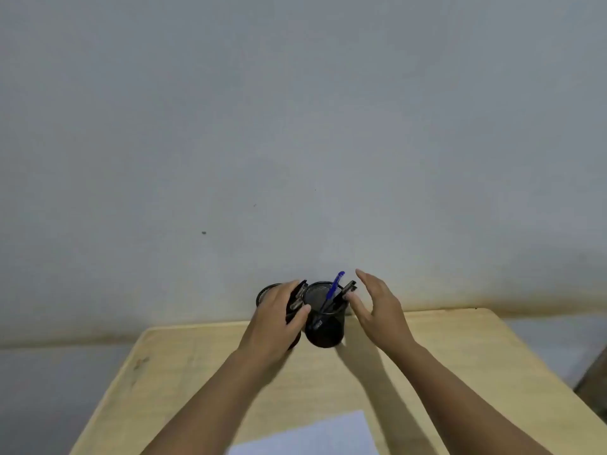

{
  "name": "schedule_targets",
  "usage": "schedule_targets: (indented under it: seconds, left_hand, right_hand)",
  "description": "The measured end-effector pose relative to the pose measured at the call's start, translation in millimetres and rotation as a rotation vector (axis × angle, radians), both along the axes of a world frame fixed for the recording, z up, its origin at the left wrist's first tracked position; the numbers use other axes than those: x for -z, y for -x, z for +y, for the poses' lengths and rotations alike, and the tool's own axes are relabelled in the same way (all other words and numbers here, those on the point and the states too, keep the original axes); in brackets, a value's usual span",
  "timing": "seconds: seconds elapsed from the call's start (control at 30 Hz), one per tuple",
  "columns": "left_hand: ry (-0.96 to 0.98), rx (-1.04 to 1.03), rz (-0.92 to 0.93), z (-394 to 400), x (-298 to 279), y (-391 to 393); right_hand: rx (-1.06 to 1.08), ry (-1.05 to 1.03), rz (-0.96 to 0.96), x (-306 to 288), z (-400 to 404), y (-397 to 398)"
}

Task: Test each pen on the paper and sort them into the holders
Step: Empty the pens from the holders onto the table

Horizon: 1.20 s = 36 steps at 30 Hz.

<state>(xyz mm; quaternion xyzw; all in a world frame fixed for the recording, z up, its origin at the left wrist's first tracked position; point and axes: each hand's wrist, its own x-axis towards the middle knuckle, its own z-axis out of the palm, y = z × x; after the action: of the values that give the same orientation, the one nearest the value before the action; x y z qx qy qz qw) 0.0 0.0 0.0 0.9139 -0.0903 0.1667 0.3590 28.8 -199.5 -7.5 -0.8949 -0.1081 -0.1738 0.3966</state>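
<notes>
Lying nearest me, the white paper (315, 436) rests on the wooden table (184, 372). Farther out, my left hand (279, 318) curls round a black mesh holder (297, 310) with pens in it. Beside it stands a second mesh holder (325, 326), holding a blue pen (335, 289) and dark pens (345, 290); my right hand (377, 310) hovers just beside it, fingers spread, gripping nothing. A third holder's rim (266, 292) shows behind, against the wall (295, 126).
</notes>
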Motion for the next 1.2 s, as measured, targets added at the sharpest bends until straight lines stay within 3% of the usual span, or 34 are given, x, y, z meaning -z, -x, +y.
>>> schedule_targets:
  seconds: [0.43,0.6,1.2]
  left_hand:
    - [-0.144,0.082,-0.077,5,30,-59]
    - [-0.097,0.083,-0.008,3,25,-66]
    - [0.042,0.025,-0.046,2,13,-57]
  right_hand:
    - [-0.006,-0.157,-0.082,39,22,-57]
    - [0.004,-0.25,-0.064,35,26,-60]
    - [-0.053,-0.364,-0.065,16,41,-50]
